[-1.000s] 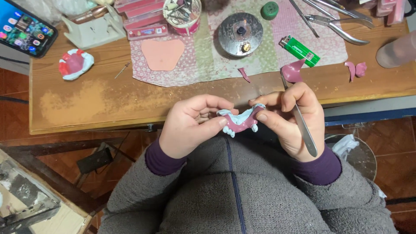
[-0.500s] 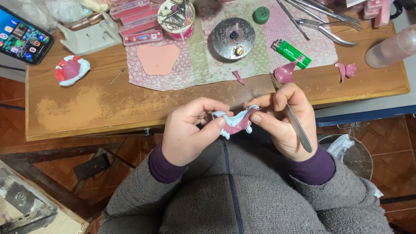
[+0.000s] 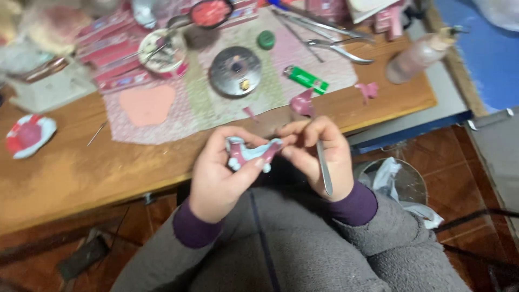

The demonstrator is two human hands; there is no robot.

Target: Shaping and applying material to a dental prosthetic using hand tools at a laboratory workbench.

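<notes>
The left hand [image 3: 219, 178] cradles a small pink-and-pale-blue figurine [image 3: 250, 153], fingers closed around its underside and thumb pressed on top, just in front of the person's chest and below the near edge of the wooden table [image 3: 81, 178]. The right hand [image 3: 319, 154] pinches the figurine's right end between thumb and forefinger, while a slim metal tool [image 3: 323, 172] is gripped in the same hand, its shaft pointing down along the palm. Both hands meet on the piece. The step in hand appears to be shaping or attaching a detail at that end; the next move likely calls for light, steady pressure so the soft form does not distort. Beyond the hands lie a pink flat cutout [image 3: 147, 104], a round dark lid [image 3: 235, 70], a green lighter [image 3: 306, 79] and pliers [image 3: 338, 48]
</notes>
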